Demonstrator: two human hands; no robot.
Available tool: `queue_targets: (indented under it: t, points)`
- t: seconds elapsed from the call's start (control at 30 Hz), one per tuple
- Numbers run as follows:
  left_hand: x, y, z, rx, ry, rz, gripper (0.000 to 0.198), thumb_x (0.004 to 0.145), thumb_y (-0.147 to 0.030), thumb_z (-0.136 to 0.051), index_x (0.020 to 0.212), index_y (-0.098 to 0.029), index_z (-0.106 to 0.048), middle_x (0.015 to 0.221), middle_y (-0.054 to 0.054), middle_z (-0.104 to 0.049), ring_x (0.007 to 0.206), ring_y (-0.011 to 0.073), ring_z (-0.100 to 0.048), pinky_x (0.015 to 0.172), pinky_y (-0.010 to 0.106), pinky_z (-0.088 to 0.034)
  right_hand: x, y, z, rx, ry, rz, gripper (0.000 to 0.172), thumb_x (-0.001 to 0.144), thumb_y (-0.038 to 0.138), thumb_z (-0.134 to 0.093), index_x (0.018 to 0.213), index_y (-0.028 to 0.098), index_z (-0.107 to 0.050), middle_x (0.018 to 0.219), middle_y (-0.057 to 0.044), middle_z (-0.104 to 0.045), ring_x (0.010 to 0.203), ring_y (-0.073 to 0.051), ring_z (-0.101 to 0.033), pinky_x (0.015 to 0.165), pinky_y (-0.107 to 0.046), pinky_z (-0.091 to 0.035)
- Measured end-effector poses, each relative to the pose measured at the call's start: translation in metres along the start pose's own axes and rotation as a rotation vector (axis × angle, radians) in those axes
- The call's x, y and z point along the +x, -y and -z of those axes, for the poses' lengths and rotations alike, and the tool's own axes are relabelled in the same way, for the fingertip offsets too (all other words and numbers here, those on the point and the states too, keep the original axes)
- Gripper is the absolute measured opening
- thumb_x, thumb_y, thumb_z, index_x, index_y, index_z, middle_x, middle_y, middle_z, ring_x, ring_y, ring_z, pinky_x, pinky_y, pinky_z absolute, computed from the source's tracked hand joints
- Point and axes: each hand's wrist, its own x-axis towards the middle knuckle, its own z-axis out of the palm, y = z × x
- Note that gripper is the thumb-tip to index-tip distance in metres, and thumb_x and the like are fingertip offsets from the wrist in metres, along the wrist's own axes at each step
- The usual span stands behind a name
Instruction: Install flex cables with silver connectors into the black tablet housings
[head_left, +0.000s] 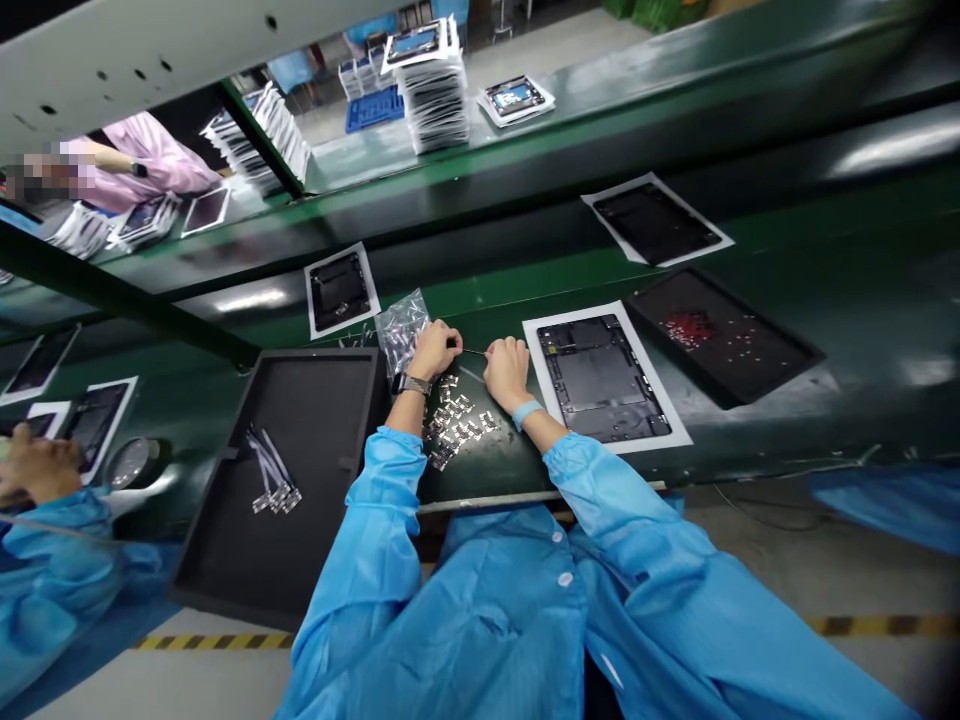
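L hand [433, 352] closed on thin metal tool [471, 351], R hand [507, 374] curled shut just beside it; small metal parts [455, 421] still loose on green bench [499, 470], bundled strips [274, 478] in black tray [315, 356].

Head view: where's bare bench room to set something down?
Bare green bench lies between the panel sheet and the upper-right panel sheet, and right of the metal clips below the right hand. Crowded: around the left hand and plastic bag.

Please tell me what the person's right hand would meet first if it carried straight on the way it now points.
The slim metal tool just ahead of the right hand comes first; depth is unclear, so the fingers may already touch it.
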Motion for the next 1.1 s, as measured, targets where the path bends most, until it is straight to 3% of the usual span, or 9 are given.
queue_targets:
  t: [0.23, 0.4, 0.57, 0.7, 0.8, 0.87, 0.97, 1.03, 1.1]
  points:
    - [-0.002, -0.009, 0.015, -0.026, 0.058, -0.025, 0.01, 0.082, -0.01, -0.067, 0.075, -0.016, -0.069, 0.091, 0.009, -0.07, 0.1, 0.0268, -0.057, 0.104, 0.048, -0.035, 0.002, -0.003, 0.011, 0.113, 0.068, 0.05, 0.018, 0.099, 0.023, -0.051, 0.096, 0.013, -0.065, 0.112, -0.022, -0.064, 0.109, -0.034, -0.052, 0.093, -0.043, -0.034]
    - [-0.012, -0.041, 0.054, -0.074, 0.078, -0.09, 0.008, 0.08, -0.013, -0.067, 0.073, -0.018, -0.068, 0.076, 0.005, -0.07, 0.078, 0.0214, -0.061, 0.089, 0.04, -0.044, -0.003, -0.01, 0.053, 0.292, 0.202, 0.131, 0.012, 0.1, 0.02, -0.054, 0.101, 0.015, -0.066, 0.088, -0.009, -0.072, 0.083, -0.021, -0.063, 0.077, -0.03, -0.04]
    - [-0.025, -0.108, 0.069, -0.175, 0.09, -0.354, 0.009, 0.082, -0.029, -0.065, 0.077, -0.023, -0.07, 0.078, 0.005, -0.07, 0.075, 0.023, -0.064, 0.074, 0.035, -0.048, -0.049, -0.053, 0.127, 0.476, 0.257, 0.16, 0.017, 0.1, 0.028, -0.06, 0.1, 0.017, -0.073, 0.075, 0.002, -0.073, 0.065, -0.01, -0.063, 0.067, -0.02, -0.041]
    - [-0.018, -0.175, 0.049, -0.192, 0.231, -0.608, 0.019, 0.085, -0.04, -0.061, 0.079, -0.027, -0.072, 0.083, 0.006, -0.071, 0.076, 0.0241, -0.067, 0.07, 0.035, -0.052, -0.09, -0.098, 0.175, 0.576, 0.286, 0.297, 0.016, 0.095, 0.027, -0.068, 0.088, 0.014, -0.074, 0.078, 0.001, -0.072, 0.07, -0.009, -0.061, 0.069, -0.019, -0.041]
    - [-0.018, -0.242, 0.032, -0.152, 0.328, -0.815, 0.021, 0.087, -0.042, -0.058, 0.079, -0.028, -0.072, 0.08, 0.007, -0.071, 0.072, 0.0255, -0.067, 0.064, 0.036, -0.053, -0.124, -0.136, 0.208, 0.548, 0.315, 0.273, 0.011, 0.09, 0.023, -0.074, 0.084, 0.013, -0.071, 0.073, 0.002, -0.068, 0.066, -0.008, -0.057, 0.066, -0.019, -0.04]
    - [-0.022, -0.287, 0.025, -0.152, 0.33, -0.916, 0.021, 0.087, -0.045, -0.06, 0.092, -0.031, -0.074, 0.089, 0.007, -0.074, 0.079, 0.0282, -0.07, 0.067, 0.038, -0.057, -0.159, -0.165, 0.231, 0.519, 0.213, 0.204, 0.012, 0.091, 0.023, -0.071, 0.082, 0.014, -0.069, 0.071, 0.002, -0.067, 0.065, -0.009, -0.058, 0.066, -0.019, -0.041]
    - [-0.024, -0.343, 0.014, -0.156, 0.286, -0.957, 0.036, 0.086, -0.048, -0.066, 0.121, -0.038, -0.069, 0.116, 0.004, -0.074, 0.101, 0.0316, -0.072, 0.088, 0.045, -0.06, -0.236, -0.224, 0.264, 0.613, -0.066, 0.03, 0.019, 0.096, 0.031, -0.064, 0.086, 0.016, -0.07, 0.069, 0.001, -0.069, 0.065, -0.012, -0.065, 0.067, -0.021, -0.046]
    - [-0.022, -0.371, -0.009, -0.128, 0.273, -0.939, 0.039, 0.089, -0.044, -0.064, 0.128, -0.039, -0.065, 0.12, 0.003, -0.073, 0.105, 0.0308, -0.072, 0.094, 0.046, -0.06, -0.298, -0.278, 0.281, 0.655, -0.385, -0.181, 0.024, 0.094, 0.038, -0.065, 0.084, 0.018, -0.072, 0.071, 0.0, -0.073, 0.067, -0.015, -0.069, 0.066, -0.023, -0.05]
    - [-0.021, -0.393, -0.05, -0.095, 0.218, -0.961, 0.035, 0.093, -0.04, -0.059, 0.127, -0.036, -0.062, 0.117, 0.005, -0.073, 0.104, 0.0311, -0.072, 0.095, 0.048, -0.06, -0.36, -0.34, 0.292, 0.569, -0.84, -0.436, 0.025, 0.091, 0.04, -0.068, 0.078, 0.019, -0.073, 0.077, -0.002, -0.076, 0.074, -0.019, -0.073, 0.069, -0.027, -0.053]
